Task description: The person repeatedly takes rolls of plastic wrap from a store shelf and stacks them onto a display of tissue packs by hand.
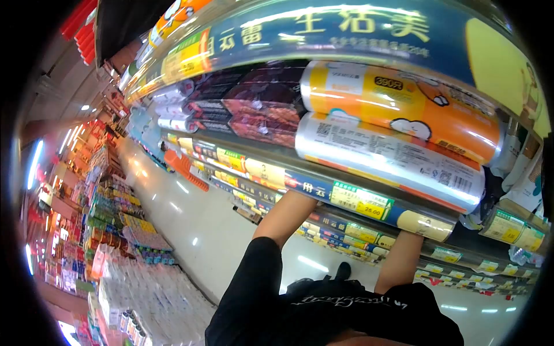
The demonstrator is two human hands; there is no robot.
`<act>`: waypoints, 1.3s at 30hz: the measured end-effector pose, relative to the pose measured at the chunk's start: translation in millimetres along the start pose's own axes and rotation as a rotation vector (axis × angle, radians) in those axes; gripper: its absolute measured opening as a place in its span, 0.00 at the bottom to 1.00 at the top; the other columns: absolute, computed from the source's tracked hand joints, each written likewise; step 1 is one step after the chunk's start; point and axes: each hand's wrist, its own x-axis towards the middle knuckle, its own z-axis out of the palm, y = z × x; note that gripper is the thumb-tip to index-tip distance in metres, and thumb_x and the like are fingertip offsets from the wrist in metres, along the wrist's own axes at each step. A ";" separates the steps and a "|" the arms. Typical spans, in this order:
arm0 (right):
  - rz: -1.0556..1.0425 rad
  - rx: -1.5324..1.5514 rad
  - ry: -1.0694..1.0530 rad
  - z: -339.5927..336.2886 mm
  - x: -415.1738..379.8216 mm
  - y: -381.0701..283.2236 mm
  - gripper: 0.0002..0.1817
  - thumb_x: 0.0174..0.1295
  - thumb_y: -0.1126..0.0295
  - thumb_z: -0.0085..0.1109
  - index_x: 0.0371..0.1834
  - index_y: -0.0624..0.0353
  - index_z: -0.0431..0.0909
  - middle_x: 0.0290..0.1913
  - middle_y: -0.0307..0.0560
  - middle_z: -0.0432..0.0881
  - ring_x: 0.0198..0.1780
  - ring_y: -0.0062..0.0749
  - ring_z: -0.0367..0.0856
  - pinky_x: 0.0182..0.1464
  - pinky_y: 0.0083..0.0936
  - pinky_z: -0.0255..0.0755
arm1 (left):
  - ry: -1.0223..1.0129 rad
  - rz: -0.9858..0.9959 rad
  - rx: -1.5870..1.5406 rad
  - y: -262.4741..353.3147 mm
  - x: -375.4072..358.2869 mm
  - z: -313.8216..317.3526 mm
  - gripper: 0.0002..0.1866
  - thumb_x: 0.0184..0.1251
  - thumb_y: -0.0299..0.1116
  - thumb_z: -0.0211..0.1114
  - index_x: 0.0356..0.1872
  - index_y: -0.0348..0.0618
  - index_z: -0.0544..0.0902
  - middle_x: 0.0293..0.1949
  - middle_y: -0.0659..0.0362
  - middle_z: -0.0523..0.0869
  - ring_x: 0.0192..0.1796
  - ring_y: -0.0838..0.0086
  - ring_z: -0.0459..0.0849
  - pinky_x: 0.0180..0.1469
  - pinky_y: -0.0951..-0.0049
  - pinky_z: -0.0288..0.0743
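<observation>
Both my forearms reach in under a shelf edge (pixel 277 179), and neither hand shows. The left forearm goes in beneath the edge near the middle; the right forearm goes in farther right, below a cream-coloured label. Above them lie two large rolls, an orange and yellow one (pixel 398 106) on top of a silver-white one (pixel 386 158). Dark packages with a reddish-brown picture (pixel 259 109) are stacked to the left of the rolls. A green and yellow price tag (pixel 362 200) marked 25.00 sits on the shelf edge between my arms. What my hands touch is hidden.
Overhead curves a blue sign strip (pixel 323 29) with large characters. More shelf edges with tags run below. An orange slatted object (pixel 186 170) juts out at the left. Beyond the pale aisle floor (pixel 190 230) are displays of packaged goods (pixel 144 288). Clear bags hang at the right.
</observation>
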 end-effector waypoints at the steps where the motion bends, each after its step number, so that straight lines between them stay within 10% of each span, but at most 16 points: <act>1: 0.010 0.019 0.002 -0.4 -1.6 -0.5 0.25 0.68 0.63 0.55 0.66 0.60 0.67 0.65 0.50 0.71 0.65 0.41 0.69 0.68 0.35 0.63 | 0.006 0.002 0.004 1.8 -3.1 1.3 0.19 0.62 0.33 0.60 0.54 0.41 0.79 0.53 0.45 0.81 0.56 0.50 0.78 0.60 0.52 0.69; 12: 0.135 0.562 0.075 0.9 -33.5 -31.1 0.27 0.70 0.64 0.55 0.69 0.62 0.63 0.68 0.48 0.69 0.65 0.37 0.68 0.69 0.32 0.62 | 0.238 0.089 -0.028 32.7 -52.4 1.8 0.20 0.59 0.32 0.62 0.53 0.40 0.79 0.52 0.45 0.81 0.55 0.51 0.78 0.59 0.52 0.70; 15: -0.197 -0.203 0.141 6.7 -86.2 -95.4 0.28 0.64 0.75 0.61 0.67 0.68 0.66 0.64 0.52 0.72 0.57 0.38 0.76 0.62 0.30 0.68 | 0.143 -0.031 0.188 67.6 -89.5 -46.3 0.25 0.47 0.29 0.66 0.52 0.36 0.79 0.55 0.43 0.78 0.59 0.47 0.74 0.59 0.49 0.69; 17: -0.138 -0.012 0.200 16.5 -119.8 -137.4 0.33 0.63 0.74 0.63 0.69 0.72 0.61 0.57 0.57 0.75 0.51 0.35 0.79 0.54 0.27 0.72 | 0.004 -0.237 0.069 95.1 -112.8 -95.7 0.30 0.43 0.25 0.67 0.55 0.32 0.77 0.58 0.41 0.73 0.60 0.46 0.71 0.59 0.50 0.69; 20: 0.005 -0.037 0.215 24.1 -182.5 -175.6 0.40 0.64 0.74 0.63 0.74 0.71 0.49 0.50 0.56 0.77 0.45 0.31 0.79 0.42 0.27 0.75 | 0.331 -0.120 -0.021 101.5 -173.3 -116.9 0.35 0.43 0.19 0.61 0.61 0.30 0.72 0.58 0.41 0.70 0.57 0.45 0.70 0.61 0.52 0.68; 39: 0.204 0.506 -0.794 188.8 -544.7 -289.6 0.36 0.65 0.77 0.58 0.74 0.69 0.52 0.61 0.52 0.66 0.41 0.25 0.76 0.36 0.20 0.75 | 0.938 -0.744 0.595 140.0 -564.4 -329.9 0.29 0.49 0.27 0.67 0.59 0.42 0.76 0.67 0.39 0.63 0.70 0.37 0.53 0.69 0.42 0.47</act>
